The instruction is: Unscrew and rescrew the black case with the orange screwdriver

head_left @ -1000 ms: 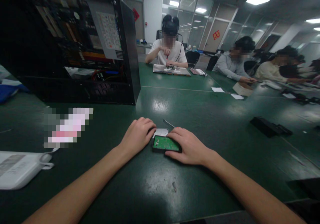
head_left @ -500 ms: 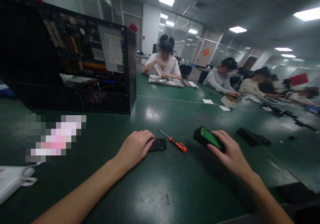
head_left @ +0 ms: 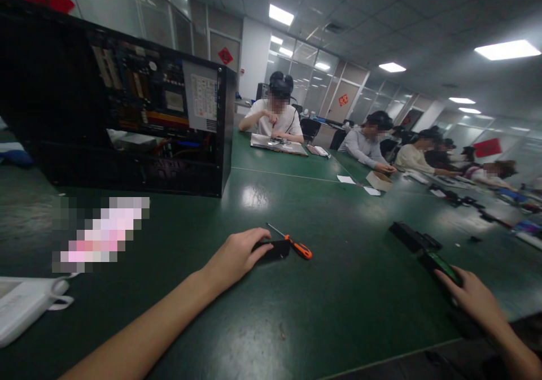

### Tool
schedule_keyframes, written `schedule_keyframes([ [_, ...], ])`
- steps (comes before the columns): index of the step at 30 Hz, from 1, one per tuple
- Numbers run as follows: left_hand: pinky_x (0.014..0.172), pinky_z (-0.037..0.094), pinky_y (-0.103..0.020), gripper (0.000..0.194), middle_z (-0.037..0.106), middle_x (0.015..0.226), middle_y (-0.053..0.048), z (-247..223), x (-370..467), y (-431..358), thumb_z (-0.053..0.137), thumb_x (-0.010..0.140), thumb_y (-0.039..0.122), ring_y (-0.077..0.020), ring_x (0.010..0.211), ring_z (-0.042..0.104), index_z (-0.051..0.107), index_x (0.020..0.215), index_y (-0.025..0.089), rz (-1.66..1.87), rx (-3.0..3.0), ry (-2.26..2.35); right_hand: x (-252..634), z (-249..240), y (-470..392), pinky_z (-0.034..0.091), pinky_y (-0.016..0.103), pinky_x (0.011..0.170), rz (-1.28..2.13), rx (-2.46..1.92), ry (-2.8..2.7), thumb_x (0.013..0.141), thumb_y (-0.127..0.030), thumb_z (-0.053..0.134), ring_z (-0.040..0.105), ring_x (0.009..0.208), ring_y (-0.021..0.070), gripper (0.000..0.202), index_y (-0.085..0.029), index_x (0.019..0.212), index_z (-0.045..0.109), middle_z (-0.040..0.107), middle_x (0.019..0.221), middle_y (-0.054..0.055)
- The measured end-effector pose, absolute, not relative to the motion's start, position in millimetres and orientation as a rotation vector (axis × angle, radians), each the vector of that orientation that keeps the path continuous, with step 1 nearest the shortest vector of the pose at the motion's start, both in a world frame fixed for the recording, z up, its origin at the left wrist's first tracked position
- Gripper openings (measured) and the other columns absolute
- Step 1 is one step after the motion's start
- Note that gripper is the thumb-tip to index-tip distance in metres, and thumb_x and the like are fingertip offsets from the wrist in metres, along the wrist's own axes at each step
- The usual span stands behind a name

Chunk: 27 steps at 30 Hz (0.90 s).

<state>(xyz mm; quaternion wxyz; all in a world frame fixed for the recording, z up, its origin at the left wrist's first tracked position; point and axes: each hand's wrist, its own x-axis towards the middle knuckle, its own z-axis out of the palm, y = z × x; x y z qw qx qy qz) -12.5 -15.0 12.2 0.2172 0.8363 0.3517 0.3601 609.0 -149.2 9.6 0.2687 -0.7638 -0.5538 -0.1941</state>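
Observation:
My left hand [head_left: 245, 251] is closed around the near end of a flat black rectangular cover [head_left: 278, 249], thumb on one side and fingers on the other. The cover sits low over the green table and looks tipped on edge. Just beyond it lies a screwdriver [head_left: 301, 249] with an orange and black handle, its thin shaft pointing away to the left. Over at the right, my right hand [head_left: 473, 296] grips a black box-like casing with a green circuit board [head_left: 442, 268] in it. That casing is close to a long black part [head_left: 409, 236]; whether they touch I cannot tell.
An open black computer case [head_left: 224, 137] stands at the left. Near it lie a blurred-out pink item [head_left: 104, 233] and a white device with a cord [head_left: 25, 306]. Across the table a person [head_left: 275, 117] works over a board. The table edge [head_left: 406, 356] runs close at the lower right.
My right hand has carried the casing with the green board to the right, towards the black parts. The left hand's cover has shifted slightly right and tilted. The view has turned a little.

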Motion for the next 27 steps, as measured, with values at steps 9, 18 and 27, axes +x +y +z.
schedule_keyframes([
  [9,0.062,0.053,-0.026,0.018,0.069,0.071,0.003,14.9,0.9,-24.4,0.065,0.096,0.022,-0.0151,0.060,0.067,0.070,0.113,0.020,0.988,2.025,0.869,471.2,25.6,-129.4,0.043,0.059,0.112,-0.247,-1.838,-1.598,0.094,-0.064,0.051,0.059,0.130,0.0426,0.050,-0.027,0.125,0.067,0.062,0.135,0.022],
  [18,0.073,0.062,-0.028,0.012,0.080,0.091,-0.003,15.9,5.0,-32.4,0.066,0.095,0.022,-0.0183,0.077,0.078,0.075,0.103,0.018,0.949,1.899,0.746,254.5,31.6,-97.7,0.053,0.048,0.107,0.947,-1.332,-1.928,0.106,-0.060,0.044,0.070,0.116,0.0258,0.055,-0.024,0.140,0.068,0.075,0.126,0.011],
  [27,0.081,0.053,-0.033,0.007,0.076,0.091,-0.004,16.7,-1.6,-29.9,0.070,0.093,0.021,-0.0209,0.085,0.069,0.077,0.093,0.020,1.020,2.075,0.774,224.6,14.3,-85.3,0.060,0.042,0.076,1.229,-1.217,-1.704,0.096,-0.066,0.058,0.071,0.082,0.0226,0.049,-0.031,0.125,0.077,0.078,0.106,0.005],
])
